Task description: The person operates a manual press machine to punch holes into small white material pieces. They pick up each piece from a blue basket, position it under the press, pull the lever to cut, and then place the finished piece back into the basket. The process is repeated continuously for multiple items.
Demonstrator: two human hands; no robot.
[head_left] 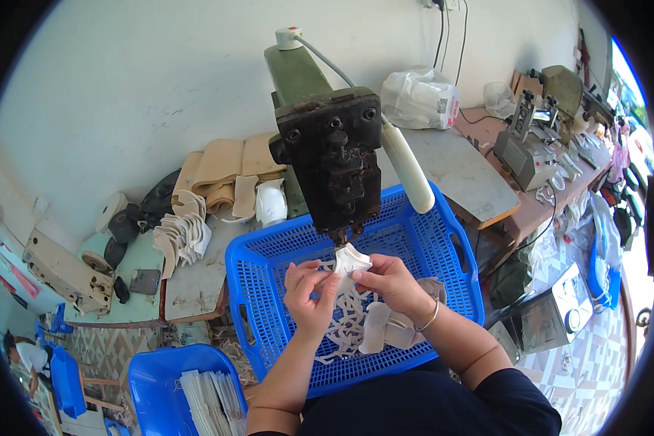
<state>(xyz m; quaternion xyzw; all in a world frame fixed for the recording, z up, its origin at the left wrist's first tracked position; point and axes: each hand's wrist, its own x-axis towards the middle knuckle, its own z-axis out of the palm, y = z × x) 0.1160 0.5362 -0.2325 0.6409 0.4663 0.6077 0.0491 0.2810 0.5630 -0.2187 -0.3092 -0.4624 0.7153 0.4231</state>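
Note:
A small white curved piece [351, 261] of stiff-looking material, its kind unclear, is held up between my two hands. It sits right below the dark metal head [334, 160] of a green-armed machine. My left hand [311, 292] pinches its left side with thumb and bent fingers. On the other side my right hand [396, 285], a bangle at the wrist, grips the piece with the thumb on top. Whether the piece touches the machine's tip is hard to make out. Beneath my hands, a blue slotted basket [269, 361] holds white scrap strips [345, 320] and cut pale pieces [374, 327].
Stacked white shaped pieces [183, 231] and tan sheets [221, 166] lie on the left bench. A blue tub [149, 370] with pale strips stands at lower left. A white handle [408, 171] hangs beside the machine head. Another machine [523, 160] occupies the right bench.

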